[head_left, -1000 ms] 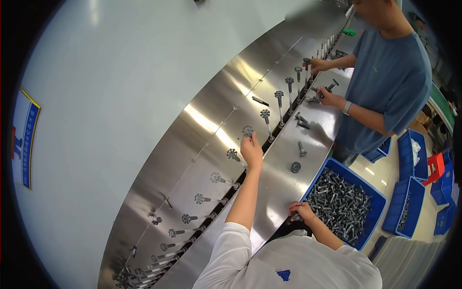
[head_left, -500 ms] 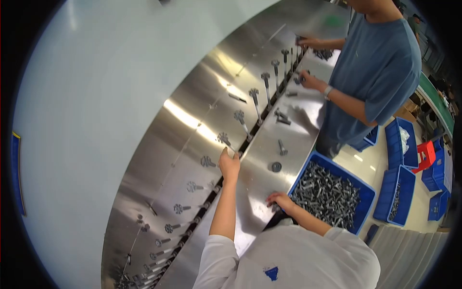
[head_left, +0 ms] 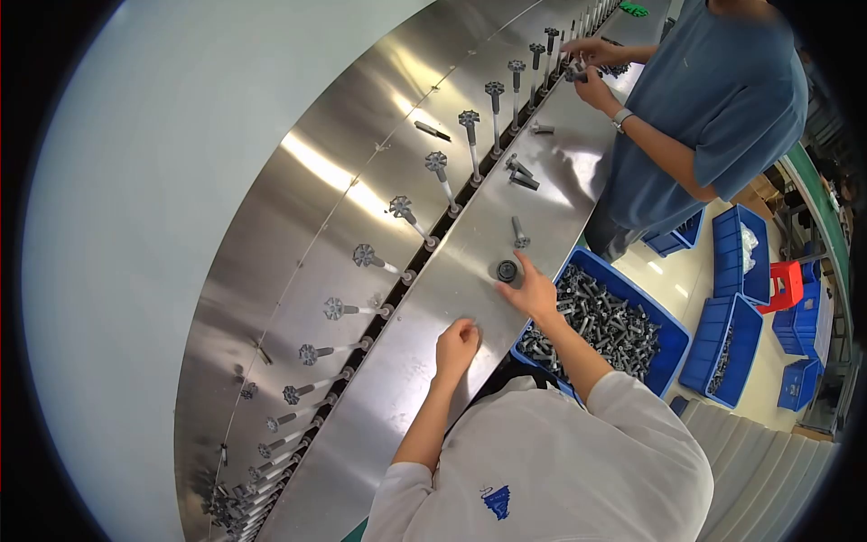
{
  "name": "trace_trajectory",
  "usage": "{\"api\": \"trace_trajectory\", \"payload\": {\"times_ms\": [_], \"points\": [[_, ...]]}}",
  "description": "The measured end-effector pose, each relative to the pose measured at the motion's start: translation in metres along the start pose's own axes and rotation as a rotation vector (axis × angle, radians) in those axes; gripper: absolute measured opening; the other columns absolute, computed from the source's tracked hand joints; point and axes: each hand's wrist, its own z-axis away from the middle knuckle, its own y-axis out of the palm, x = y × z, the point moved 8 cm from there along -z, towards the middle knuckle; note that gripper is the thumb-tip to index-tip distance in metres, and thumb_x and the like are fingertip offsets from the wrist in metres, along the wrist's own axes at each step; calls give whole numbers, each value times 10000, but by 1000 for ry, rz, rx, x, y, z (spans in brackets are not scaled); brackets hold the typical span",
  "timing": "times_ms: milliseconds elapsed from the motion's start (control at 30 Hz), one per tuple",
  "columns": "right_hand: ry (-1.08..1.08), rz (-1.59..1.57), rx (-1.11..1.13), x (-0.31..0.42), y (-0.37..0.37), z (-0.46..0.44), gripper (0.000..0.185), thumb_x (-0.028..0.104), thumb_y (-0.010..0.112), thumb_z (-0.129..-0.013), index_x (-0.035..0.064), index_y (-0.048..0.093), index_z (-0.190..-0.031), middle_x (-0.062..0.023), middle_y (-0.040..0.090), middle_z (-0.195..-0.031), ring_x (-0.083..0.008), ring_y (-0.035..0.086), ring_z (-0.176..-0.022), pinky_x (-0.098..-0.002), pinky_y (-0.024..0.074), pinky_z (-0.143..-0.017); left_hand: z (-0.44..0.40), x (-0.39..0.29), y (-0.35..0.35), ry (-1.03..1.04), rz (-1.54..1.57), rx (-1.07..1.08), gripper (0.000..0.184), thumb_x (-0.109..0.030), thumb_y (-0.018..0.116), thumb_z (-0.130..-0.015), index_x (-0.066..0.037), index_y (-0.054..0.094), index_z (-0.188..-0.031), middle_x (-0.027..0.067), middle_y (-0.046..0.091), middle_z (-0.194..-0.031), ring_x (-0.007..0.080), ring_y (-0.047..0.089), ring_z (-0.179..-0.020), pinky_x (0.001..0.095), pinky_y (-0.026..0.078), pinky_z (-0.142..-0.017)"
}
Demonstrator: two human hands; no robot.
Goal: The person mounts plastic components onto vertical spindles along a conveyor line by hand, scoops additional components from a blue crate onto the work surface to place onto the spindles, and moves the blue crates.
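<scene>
My left hand [head_left: 459,350] is held over the steel ledge [head_left: 406,361] with its fingers curled. Whatever lies inside that grip, if anything, is hidden. To its upper right, my right hand [head_left: 531,287] reaches across the ledge with thumb and fingers apart, beside a black round cap-like part [head_left: 507,271]. Just beyond the fingertips lies a grey bolt-like part [head_left: 520,232]. Along the slot left of the ledge stands a row of white rods, each topped by a dark part with a flower-shaped head [head_left: 364,256].
A blue bin [head_left: 673,357] full of dark metal parts stands at my right. Across the ledge, a co-worker in a blue shirt [head_left: 713,117] handles parts. More loose bolts [head_left: 522,173] lie farther up. Blue crates [head_left: 722,343] and a red stool [head_left: 784,287] stand behind.
My left hand has drawn back from the rods to the ledge. My right hand has moved up from the near edge to the black cap and opened. The rods have shifted down-left in view.
</scene>
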Motion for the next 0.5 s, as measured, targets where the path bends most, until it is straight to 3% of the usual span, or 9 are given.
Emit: {"api": "trace_trajectory", "payload": {"times_ms": [133, 267, 367, 467, 500], "points": [[-32, 97, 81, 1, 29, -16, 579, 409, 747, -737, 149, 592, -1231, -178, 719, -953, -377, 689, -918, -479, 546, -790, -17, -24, 13, 64, -6, 69, 251, -180, 666, -883, -32, 681, -1085, 150, 726, -909, 254, 704, -797, 347, 548, -746], [-137, 12, 85, 47, 29, -5, 525, 421, 767, -734, 139, 634, -1157, -186, 713, -915, -360, 700, -821, -449, 556, -742, -9, -44, -5, 106, -2, 25, 234, -174, 667, -886, -24, 677, -1064, 150, 721, -898, 258, 702, -781, 345, 549, -727], [-193, -328, 96, 100, 12, 6, 435, 439, 724, -821, 101, 632, -1079, -134, 681, -801, -294, 679, -683, -392, 538, -633, 12, -43, -37, 67, 13, -28, 225, -170, 667, -886, -21, 680, -1055, 157, 720, -900, 257, 700, -770, 340, 548, -718], [100, -1225, 634, 167, 17, 4, 422, 466, 602, -934, 50, 584, -999, -65, 592, -709, -210, 608, -582, -323, 493, -557, 32, -8, -81, -18, 60, -136, 209, -163, 650, -877, -45, 687, -1045, 144, 717, -870, 265, 697, -750, 354, 547, -710], [6, -1319, 683, 196, 6, 2, 421, 470, 570, -954, 49, 571, -976, -52, 562, -695, -198, 587, -564, -312, 473, -538, 40, 5, -96, -65, 73, -156, 209, -160, 646, -880, -44, 688, -1048, 145, 717, -869, 261, 697, -746, 350, 547, -710]]}}
